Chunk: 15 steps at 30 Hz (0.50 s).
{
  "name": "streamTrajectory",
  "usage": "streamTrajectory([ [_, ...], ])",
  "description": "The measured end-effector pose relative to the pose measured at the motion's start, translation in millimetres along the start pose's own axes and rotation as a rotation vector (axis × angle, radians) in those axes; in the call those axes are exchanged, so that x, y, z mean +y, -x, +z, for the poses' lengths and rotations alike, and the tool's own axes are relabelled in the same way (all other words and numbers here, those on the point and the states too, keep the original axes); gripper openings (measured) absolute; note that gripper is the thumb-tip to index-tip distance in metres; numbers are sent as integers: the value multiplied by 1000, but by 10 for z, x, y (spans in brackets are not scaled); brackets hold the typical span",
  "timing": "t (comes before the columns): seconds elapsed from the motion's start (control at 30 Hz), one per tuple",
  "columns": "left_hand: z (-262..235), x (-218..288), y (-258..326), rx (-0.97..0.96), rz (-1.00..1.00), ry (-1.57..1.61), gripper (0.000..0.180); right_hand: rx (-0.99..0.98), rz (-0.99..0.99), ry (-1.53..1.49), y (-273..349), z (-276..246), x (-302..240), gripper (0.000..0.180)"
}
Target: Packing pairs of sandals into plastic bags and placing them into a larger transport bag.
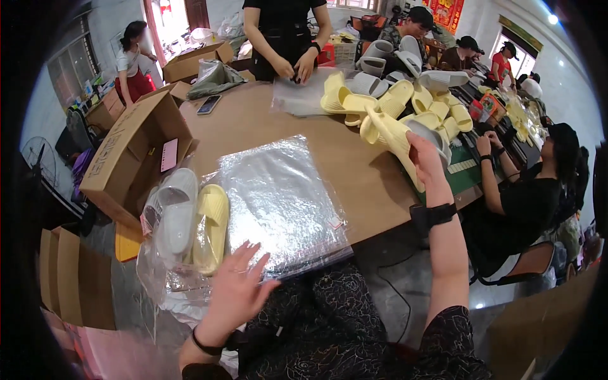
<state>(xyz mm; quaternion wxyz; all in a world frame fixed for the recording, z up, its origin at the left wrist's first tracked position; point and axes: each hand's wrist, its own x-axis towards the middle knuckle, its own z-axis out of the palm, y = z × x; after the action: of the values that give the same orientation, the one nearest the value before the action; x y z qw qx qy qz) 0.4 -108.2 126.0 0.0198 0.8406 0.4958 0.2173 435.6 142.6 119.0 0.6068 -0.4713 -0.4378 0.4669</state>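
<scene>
My right hand point(425, 158) reaches forward and grips a pale yellow slipper point(394, 134) at the near edge of a slipper pile. Part of that slipper is hidden by my fingers. My left hand point(239, 286) is open, its fingers spread over the near left corner of a stack of clear plastic bags point(275, 190). Whether it touches the bags I cannot tell. Left of the stack lie a grey slipper point(176, 215) and a yellow slipper point(211, 218), at least partly wrapped in clear plastic.
A cardboard box point(120, 155) lies tipped at the table's left, with a phone point(209, 104) beyond it. Mixed slippers point(443, 107) heap at the back right. A co-worker point(285, 31) stands opposite; another point(529, 196) sits at the right. Open cartons point(76, 278) stand lower left.
</scene>
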Motion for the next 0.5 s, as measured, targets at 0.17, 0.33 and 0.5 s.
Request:
streamTrajectory([
  [0.17, 927, -237, -33, -140, -40, -65, 68, -236, 47, -250, 357, 608, -403, 26],
  [0.33, 1255, -387, -17, -222, -135, -51, 76, -227, -88, -14, 410, 944, -181, 28],
  [0.5, 1244, -448, 18, -222, -133, 2, 75, -608, 166, 264, 822, 1135, 437, 32],
])
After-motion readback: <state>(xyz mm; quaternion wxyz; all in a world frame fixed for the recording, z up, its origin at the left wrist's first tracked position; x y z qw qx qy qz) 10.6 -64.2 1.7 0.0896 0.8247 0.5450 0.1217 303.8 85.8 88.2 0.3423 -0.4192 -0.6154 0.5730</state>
